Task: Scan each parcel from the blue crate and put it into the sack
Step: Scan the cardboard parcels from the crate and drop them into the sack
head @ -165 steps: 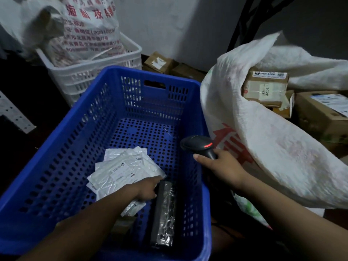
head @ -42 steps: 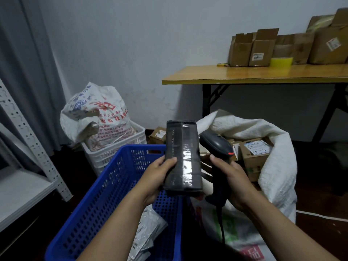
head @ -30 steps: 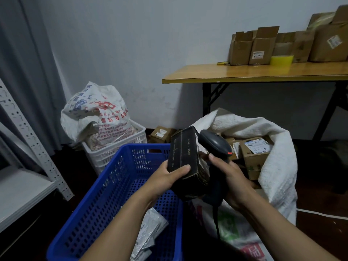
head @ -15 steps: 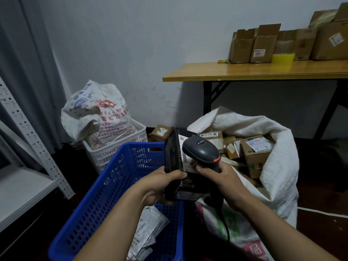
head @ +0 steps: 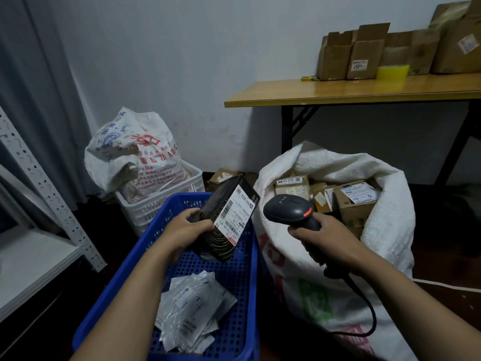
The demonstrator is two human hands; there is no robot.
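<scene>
Your left hand (head: pixel 186 231) grips one black parcel (head: pixel 229 217); right hand (head: pixel 329 242) grips one scanner (head: pixel 290 211); pouches (head: pixel 194 312) in crate (head: pixel 125 277), uncountable.

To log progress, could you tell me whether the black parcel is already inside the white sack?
No, the left hand holds the black parcel over the blue crate, beside the sack.

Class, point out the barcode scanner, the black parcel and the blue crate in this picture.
barcode scanner (head: pixel 287 209), head view, top of its head.
black parcel (head: pixel 235 214), head view, its white label.
blue crate (head: pixel 234 267), head view, bare perforated floor.
</scene>
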